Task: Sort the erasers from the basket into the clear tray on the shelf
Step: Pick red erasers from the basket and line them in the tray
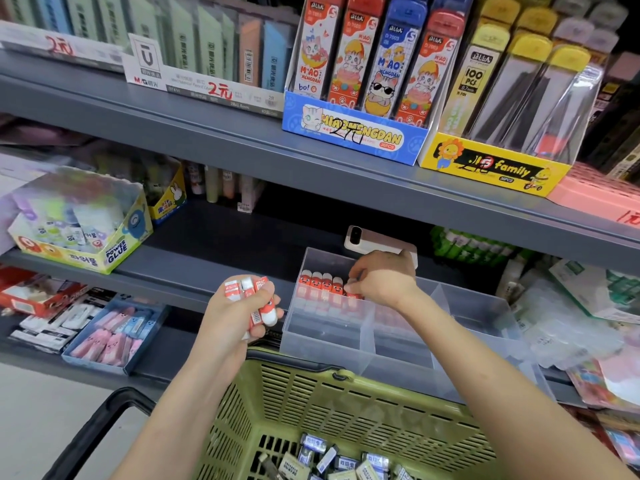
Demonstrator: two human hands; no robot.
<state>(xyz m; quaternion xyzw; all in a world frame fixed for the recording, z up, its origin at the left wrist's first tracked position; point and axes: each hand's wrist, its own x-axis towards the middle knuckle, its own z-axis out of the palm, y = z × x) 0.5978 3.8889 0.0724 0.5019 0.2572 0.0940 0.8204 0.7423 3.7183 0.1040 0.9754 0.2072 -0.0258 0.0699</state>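
Note:
My left hand (242, 308) grips a bunch of several red-and-white erasers (258, 299) just left of the clear tray (329, 336). The tray sits on the lower shelf and is split into compartments. A row of red-and-white erasers (320, 289) stands upright in its back left compartment. My right hand (382, 277) reaches into that compartment and pinches one eraser (352, 285) at the right end of the row. Below, the green basket (311, 393) holds several white and dark-wrapped erasers (346, 462) at its bottom.
A white phone-like device (367, 240) lies on the shelf behind the tray. A blue box of pink and blue erasers (114, 336) sits to the left, a glue box (83, 220) further back. Bagged goods (571, 327) crowd the right. The upper shelf edge (311, 161) overhangs.

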